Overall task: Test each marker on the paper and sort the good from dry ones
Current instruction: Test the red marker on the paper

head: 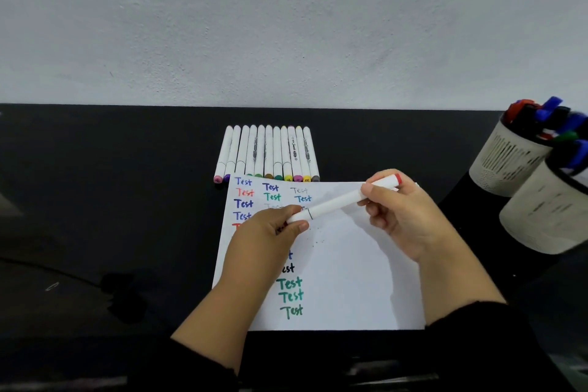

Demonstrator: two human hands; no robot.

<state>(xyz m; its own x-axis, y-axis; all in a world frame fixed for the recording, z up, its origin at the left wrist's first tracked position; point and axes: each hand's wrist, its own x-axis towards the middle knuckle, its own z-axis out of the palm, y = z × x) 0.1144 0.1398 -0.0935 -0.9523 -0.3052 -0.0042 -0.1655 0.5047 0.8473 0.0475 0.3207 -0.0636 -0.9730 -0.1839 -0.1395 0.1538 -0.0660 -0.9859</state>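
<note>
Here, marker: a white marker (345, 199) with a red end cap is held in the air over the paper (350, 264), touching neither the sheet nor the table (95, 200)
Long axis: it slants from low on the left to high on the right; the red-capped end is up by the right hand, the other cap end down in the left
Left hand: the left hand (270, 232) pinches the lower cap between thumb and fingers; the seam line of that cap sits just beside its fingertips
Right hand: the right hand (401, 219) is curled round the barrel near the red end
Coming move: likely the cap pulled off along that slant; each hand already sits at its own end, so the pull would run down-left against up-right
Paper: rows of "Test" in blue, red and green; some faint grey ones
Row: capped markers (266, 153) lie side by side beyond the sheet
Holders: two pen cups (515, 165) stand at the right, well apart from the hands
</note>
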